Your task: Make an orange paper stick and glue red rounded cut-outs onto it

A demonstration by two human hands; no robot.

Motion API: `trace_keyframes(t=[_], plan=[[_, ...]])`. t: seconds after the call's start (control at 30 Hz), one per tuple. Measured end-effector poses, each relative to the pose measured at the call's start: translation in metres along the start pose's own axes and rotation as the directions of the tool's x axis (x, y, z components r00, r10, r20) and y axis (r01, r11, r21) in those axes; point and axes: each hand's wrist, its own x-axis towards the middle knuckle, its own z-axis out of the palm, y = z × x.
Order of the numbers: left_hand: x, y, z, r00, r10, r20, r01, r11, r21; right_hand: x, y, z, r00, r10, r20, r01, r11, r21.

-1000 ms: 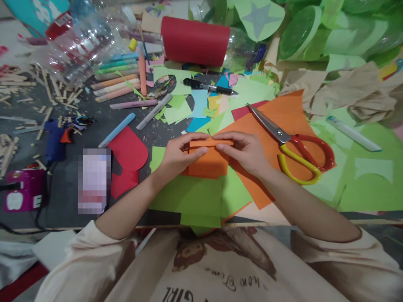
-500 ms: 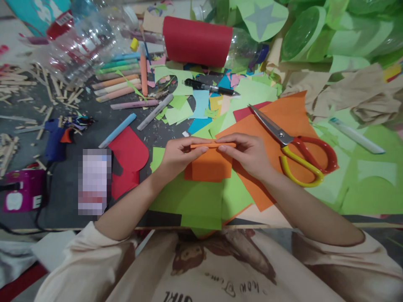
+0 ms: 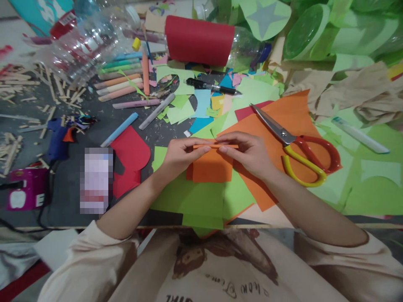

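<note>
Between my two hands is a piece of orange paper (image 3: 212, 165), its far edge folded into a narrow strip. My left hand (image 3: 182, 155) pinches the strip near its left end, thumb in front and fingers behind. My right hand (image 3: 247, 151) pinches it the same way towards the right end. The thumbs are a short way apart. Below the folded piece lie green paper sheets (image 3: 189, 203). Right of my right hand, scissors (image 3: 285, 136) with one red and one yellow handle rest on a larger orange sheet (image 3: 296, 111).
Left of my hands are red paper shapes (image 3: 132, 149), a phone (image 3: 96, 180) with a blurred screen and a blue glue gun (image 3: 58, 138). Beyond lie a pen (image 3: 214, 87), paper scraps, several crayons (image 3: 121, 86) and a red-wrapped bottle (image 3: 200, 40). Crumpled brown paper (image 3: 352, 92) sits at right.
The whole view has shifted slightly, so everything sits a little further right. Both hands keep their pinch on the folded orange paper with hardly any movement.
</note>
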Motion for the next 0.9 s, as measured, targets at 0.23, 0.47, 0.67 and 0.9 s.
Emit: trace_keyframes(t=[0.23, 0.47, 0.67, 0.9], plan=[[-0.0003, 0.0032, 0.0015, 1.0, -0.014, 0.012, 0.014, 1.0, -0.012, -0.0008, 0.0015, -0.0001, 0.999, -0.044, -0.007, 0.043, 0.995, -0.086], [-0.0007, 0.0016, 0.0007, 0.998, -0.024, -0.062, 0.021, 0.998, -0.062, -0.0009, 0.0004, -0.0005, 0.996, -0.047, -0.078, 0.042, 0.997, -0.071], [0.0008, 0.0016, 0.0016, 0.996, -0.054, -0.065, 0.047, 0.994, -0.102, -0.0006, 0.0009, 0.0001, 0.993, -0.088, -0.082, 0.083, 0.995, -0.06], [0.0015, -0.0001, 0.0016, 0.998, -0.062, -0.019, 0.058, 0.985, -0.164, -0.0018, 0.0013, -0.0003, 0.993, -0.084, -0.087, 0.076, 0.993, -0.092]])
